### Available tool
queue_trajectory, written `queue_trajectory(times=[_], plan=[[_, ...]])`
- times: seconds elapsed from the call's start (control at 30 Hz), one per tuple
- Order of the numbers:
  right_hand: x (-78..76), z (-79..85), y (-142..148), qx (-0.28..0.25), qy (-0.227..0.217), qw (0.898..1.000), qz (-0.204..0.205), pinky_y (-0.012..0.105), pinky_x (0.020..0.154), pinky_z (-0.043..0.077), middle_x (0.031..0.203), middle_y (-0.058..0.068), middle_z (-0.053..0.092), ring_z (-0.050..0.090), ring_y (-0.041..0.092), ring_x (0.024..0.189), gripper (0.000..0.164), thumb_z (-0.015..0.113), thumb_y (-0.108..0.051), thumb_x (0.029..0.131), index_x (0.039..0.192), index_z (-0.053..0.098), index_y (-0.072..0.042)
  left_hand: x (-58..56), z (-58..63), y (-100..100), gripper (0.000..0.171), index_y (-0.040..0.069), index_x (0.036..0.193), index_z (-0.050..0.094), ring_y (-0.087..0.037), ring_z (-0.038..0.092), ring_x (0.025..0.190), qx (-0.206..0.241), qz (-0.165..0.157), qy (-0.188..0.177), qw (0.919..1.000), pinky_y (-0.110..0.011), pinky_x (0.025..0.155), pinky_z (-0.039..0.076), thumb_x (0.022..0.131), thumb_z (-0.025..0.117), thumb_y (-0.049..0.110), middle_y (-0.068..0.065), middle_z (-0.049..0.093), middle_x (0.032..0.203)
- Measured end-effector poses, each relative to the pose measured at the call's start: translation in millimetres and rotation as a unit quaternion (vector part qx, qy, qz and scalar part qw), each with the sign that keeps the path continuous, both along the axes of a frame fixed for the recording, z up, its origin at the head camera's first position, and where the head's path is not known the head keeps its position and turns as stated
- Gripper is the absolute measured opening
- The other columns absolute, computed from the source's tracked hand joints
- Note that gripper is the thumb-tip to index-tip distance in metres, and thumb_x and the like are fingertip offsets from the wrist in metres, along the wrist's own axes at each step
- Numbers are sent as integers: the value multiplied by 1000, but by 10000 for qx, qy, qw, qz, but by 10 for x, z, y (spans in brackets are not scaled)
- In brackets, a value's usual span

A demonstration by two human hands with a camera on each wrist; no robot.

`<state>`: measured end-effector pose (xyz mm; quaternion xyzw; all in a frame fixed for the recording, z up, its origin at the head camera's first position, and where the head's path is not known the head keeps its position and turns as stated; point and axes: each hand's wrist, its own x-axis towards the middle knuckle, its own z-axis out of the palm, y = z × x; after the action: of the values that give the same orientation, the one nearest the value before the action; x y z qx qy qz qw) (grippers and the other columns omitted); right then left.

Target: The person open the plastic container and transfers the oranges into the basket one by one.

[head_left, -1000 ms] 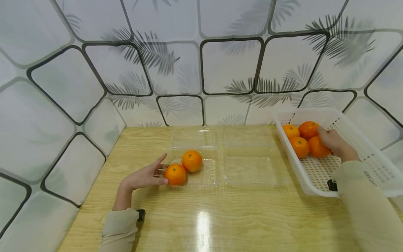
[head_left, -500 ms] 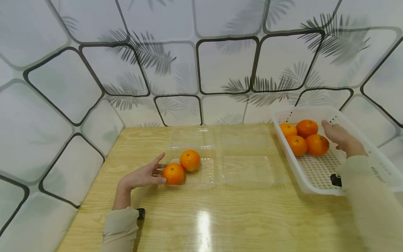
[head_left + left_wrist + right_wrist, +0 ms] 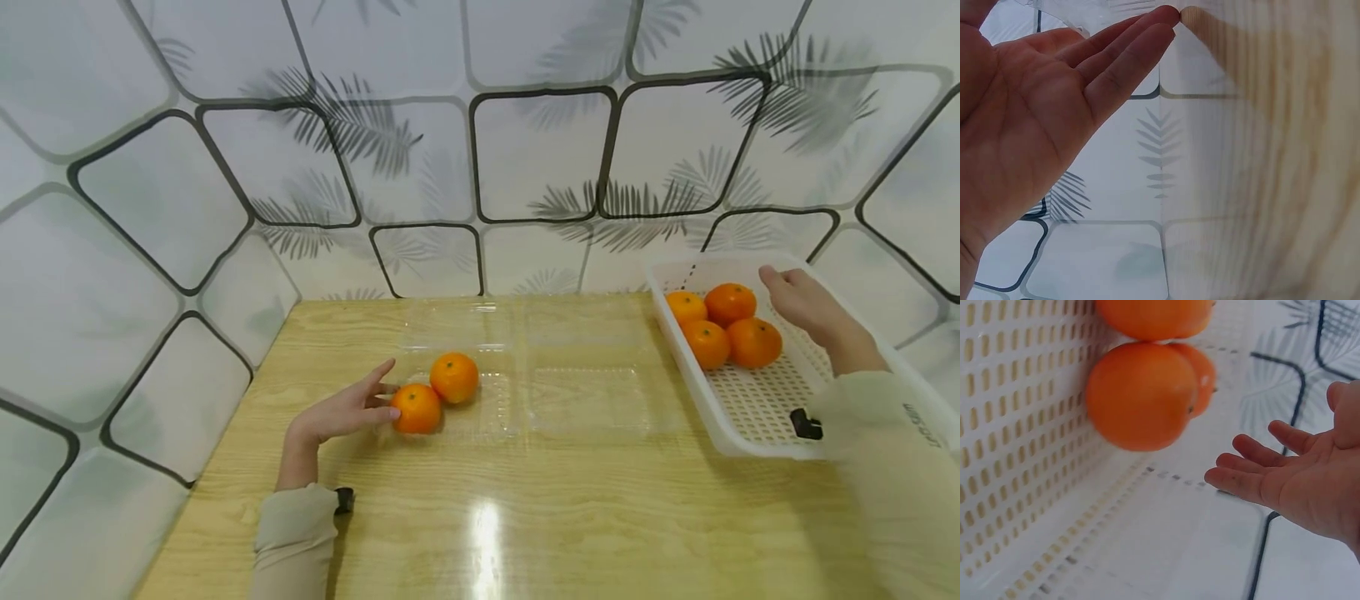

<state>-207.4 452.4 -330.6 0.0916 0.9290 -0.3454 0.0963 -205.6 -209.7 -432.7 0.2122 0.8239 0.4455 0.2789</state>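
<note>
We've got head cam looking fwd & down at the table (image 3: 570, 508) — farthest back. L wrist cam's tipped sideways, v close to the left hand (image 3: 1029, 119), wall (image 3: 1110, 156) behind. R wrist's sideways too, near the oranges (image 3: 1138, 397) — head cam shares those.

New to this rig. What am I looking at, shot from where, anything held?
No robot here: a person works barehanded. The wide picture is taken from the head, looking forward and down; the close ones from the left and right wrists.

On the wooden table sit clear plastic containers, two oranges in the left one, and a white basket with four more oranges. The left hand is at the nearer orange, not gripping it; the right hand is open over the basket. Nothing is held.
</note>
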Motion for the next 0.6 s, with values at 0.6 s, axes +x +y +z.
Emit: queue_trajectory(times=[0.6], plan=[[268,353,-1044,575,1411,9868,552,70,109,16,150,44,15,17,60,136,80,27,-51,106,152,12,13,-19,8,92,63,-1,158,11,-23,61,80,70,896,510,9946,-34,69,53,107,44,18,-27,60,121]])
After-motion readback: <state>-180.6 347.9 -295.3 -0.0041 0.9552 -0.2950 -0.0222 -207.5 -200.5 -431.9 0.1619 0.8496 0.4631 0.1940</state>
